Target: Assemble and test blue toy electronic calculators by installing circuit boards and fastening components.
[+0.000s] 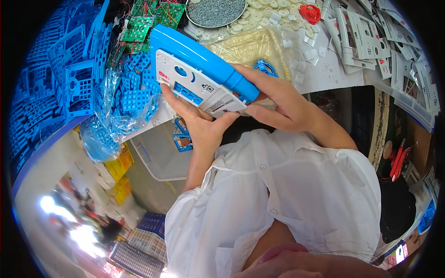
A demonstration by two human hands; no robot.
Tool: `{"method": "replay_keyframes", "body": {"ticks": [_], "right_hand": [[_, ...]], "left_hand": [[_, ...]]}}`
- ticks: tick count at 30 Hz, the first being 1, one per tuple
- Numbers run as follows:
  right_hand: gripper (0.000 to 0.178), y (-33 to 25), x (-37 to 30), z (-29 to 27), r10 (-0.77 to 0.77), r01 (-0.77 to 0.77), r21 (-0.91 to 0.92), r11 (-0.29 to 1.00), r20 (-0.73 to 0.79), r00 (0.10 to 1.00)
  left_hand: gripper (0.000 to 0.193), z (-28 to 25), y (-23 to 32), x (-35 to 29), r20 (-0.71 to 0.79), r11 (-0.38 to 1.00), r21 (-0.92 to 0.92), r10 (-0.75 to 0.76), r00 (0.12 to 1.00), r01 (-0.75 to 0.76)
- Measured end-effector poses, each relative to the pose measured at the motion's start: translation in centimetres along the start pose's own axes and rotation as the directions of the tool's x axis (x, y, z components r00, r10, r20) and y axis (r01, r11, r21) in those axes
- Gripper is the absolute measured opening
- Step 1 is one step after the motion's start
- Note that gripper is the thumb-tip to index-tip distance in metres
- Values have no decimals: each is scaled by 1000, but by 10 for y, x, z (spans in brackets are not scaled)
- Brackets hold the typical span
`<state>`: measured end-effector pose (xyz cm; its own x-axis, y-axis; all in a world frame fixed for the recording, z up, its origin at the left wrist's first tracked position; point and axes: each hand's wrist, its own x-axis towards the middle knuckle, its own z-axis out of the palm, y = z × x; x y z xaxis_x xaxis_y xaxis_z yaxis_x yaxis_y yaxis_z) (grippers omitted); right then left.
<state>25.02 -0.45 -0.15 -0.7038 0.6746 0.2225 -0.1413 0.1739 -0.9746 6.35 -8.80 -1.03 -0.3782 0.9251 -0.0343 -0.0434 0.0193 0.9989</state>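
Both my hands hold a blue plastic casing [199, 51] with a white printed panel [192, 85] along its near side. The panel has a rectangular window, a round hole and a curved slot; I cannot tell whether it is fastened to the casing. My left hand [201, 127] supports the panel's lower edge, its index finger stretched along the edge and its thumb by the bottom corner. Wrapped round the casing's right end is my right hand [282, 102], thumb below and fingers partly hidden behind. The casing is tilted, its left end pointing away from me.
Blue frames [79, 88] and blue button pieces [136, 92] pile up at left. Green circuit boards [139, 28] with wires, a bowl of screws [215, 13], white discs [264, 11] and a red ring [309, 14] lie at the back. White panels [366, 39] fill the right. Below stands a clear bin [160, 160].
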Motion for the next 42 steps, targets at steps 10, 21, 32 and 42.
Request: {"method": "replay_keyframes", "body": {"ticks": [10, 21, 32, 42], "right_hand": [[49, -10, -3, 5, 67, -73, -54, 996, -113, 991], [52, 0, 4, 14, -235, 148, -396, 906, -180, 955], [56, 3, 4, 11, -183, 130, -287, 949, -167, 969], [50, 9, 9, 12, -167, 114, -290, 950, -166, 972]], "left_hand": [[147, -1, -2, 0, 64, 998, 31, 45, 997, -48], [141, 19, 21, 14, 29, 999, -32, -38, 999, 39], [149, 26, 5, 29, -114, 989, 76, 138, 984, -130], [149, 24, 4, 28, -124, 988, 89, 140, 982, -130]]}}
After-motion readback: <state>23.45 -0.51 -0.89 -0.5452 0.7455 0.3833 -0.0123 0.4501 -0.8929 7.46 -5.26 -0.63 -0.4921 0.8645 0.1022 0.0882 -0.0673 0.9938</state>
